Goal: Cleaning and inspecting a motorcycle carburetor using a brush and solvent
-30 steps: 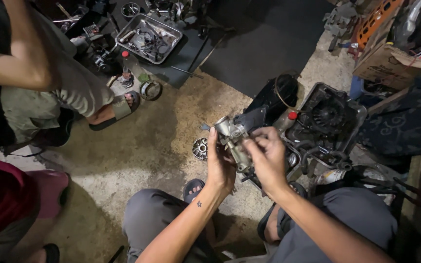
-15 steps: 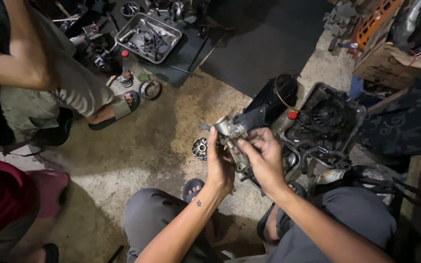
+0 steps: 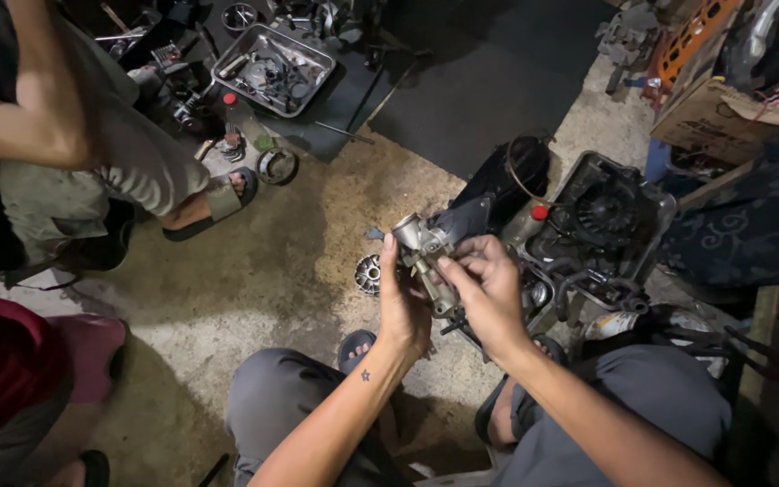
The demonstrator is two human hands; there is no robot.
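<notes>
- Two bare hands in view, both on one small grey metal engine part (image 3: 427,257), carburetor-like, held up over the concrete floor (image 3: 254,280) between the person's knees.
- Left hand (image 3: 403,307): palm against the part's left side, fingers clenched around it, thumb pointing up along it.
- Right hand (image 3: 489,293): fingers curled over the part's right and lower side, grasping it; fingertips meet near its middle.
- One black engine unit with a round fan housing (image 3: 601,221) on the floor just behind the hands; one red cap (image 3: 540,213) on it.
- One small round toothed metal piece (image 3: 369,273) on the floor just left of the left hand.
- One metal tray (image 3: 227,68) full of small parts, top centre, on a dark mat (image 3: 489,81).
- One metal ring (image 3: 276,166) on the floor near the tray; one bottle with a red cap (image 3: 230,117) beside it.
- One other person crouched at left: one sandalled foot (image 3: 218,203) showing, one bare arm (image 3: 20,126). Well apart from the held part.
- One red-clothed leg (image 3: 11,370) at bottom left, maybe a third person; cannot tell.
- One cardboard box (image 3: 714,117) and one orange crate (image 3: 691,36) top right.
</notes>
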